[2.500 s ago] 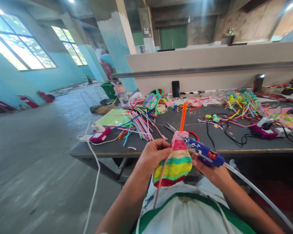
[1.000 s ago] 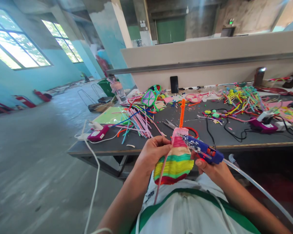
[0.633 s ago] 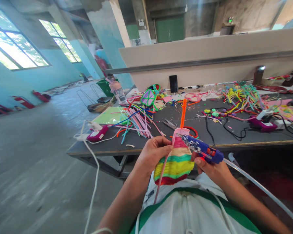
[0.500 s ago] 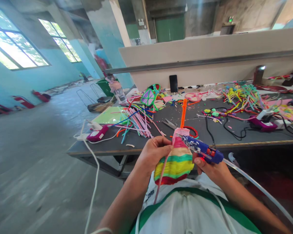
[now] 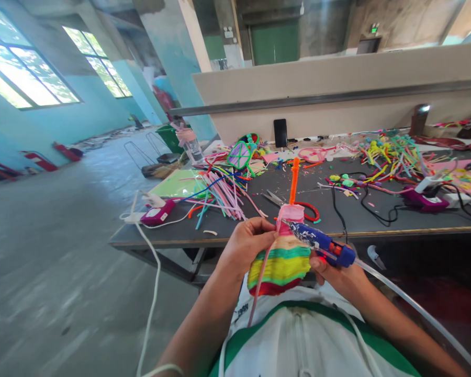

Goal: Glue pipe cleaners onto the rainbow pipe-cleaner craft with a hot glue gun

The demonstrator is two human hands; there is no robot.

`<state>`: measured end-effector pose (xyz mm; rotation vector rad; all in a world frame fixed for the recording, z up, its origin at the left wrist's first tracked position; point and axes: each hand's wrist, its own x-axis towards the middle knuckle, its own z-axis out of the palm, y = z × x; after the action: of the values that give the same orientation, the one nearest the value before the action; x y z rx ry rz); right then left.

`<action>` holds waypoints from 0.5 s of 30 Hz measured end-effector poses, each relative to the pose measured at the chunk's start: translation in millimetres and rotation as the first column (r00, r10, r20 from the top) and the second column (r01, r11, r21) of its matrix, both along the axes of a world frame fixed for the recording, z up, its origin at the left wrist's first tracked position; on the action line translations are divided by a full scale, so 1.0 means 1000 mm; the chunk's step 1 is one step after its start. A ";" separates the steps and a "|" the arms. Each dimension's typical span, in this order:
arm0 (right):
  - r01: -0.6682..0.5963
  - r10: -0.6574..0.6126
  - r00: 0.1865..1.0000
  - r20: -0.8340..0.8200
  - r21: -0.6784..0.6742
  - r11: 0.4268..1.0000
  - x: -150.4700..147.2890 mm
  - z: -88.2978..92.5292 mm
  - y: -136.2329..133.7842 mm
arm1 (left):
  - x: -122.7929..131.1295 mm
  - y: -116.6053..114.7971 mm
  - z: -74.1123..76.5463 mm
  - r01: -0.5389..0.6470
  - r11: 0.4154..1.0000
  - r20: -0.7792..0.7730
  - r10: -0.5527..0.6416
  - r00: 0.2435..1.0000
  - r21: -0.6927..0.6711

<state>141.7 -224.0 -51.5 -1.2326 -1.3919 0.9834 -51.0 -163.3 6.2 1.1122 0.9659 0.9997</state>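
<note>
My left hand (image 5: 245, 245) is closed round a pear-shaped craft piece (image 5: 281, 262) wound in bands of pink, yellow, green and red pipe cleaner, with an orange stem (image 5: 294, 180) rising from its top. A loose pink pipe cleaner strand (image 5: 259, 283) hangs down from my left fingers. My right hand (image 5: 335, 273) grips a blue glue gun (image 5: 322, 242), its nozzle against the pink neck of the piece. A clear glue stick (image 5: 412, 306) trails from the back of the gun to the lower right.
A dark worktable (image 5: 298, 222) ahead carries piles of coloured pipe cleaners (image 5: 223, 191), scissors (image 5: 272, 198), a red ring (image 5: 310, 209), a magenta power strip (image 5: 157, 213) with a white cable, another glue gun (image 5: 426, 191), black cords and a phone (image 5: 280, 132). Bare concrete floor lies left.
The glue gun has shifted slightly left and up along the neck of the craft piece. Both hands keep their grip; the view has tilted a little.
</note>
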 end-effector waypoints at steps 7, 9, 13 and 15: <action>0.008 -0.007 0.999 0.047 -0.015 1.000 -0.003 -0.002 -0.003 | -0.002 0.004 -0.001 -0.027 1.000 -0.017 0.027 0.999 0.000; -0.001 0.001 0.995 0.096 -0.006 1.000 -0.003 0.000 -0.003 | -0.002 0.005 -0.002 -0.029 1.000 -0.020 0.028 0.999 -0.004; -0.022 0.021 0.989 0.148 0.005 1.000 -0.002 0.001 -0.002 | -0.003 0.005 -0.003 -0.022 1.000 -0.026 0.022 0.999 -0.002; -0.042 0.041 0.985 0.167 -0.001 0.999 -0.002 0.001 -0.002 | -0.004 0.005 -0.003 -0.031 1.000 -0.027 0.031 0.999 0.001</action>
<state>139.9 -225.5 -50.6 -1.3134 -1.5535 0.9237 -54.6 -158.2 2.8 1.1172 1.0072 1.0122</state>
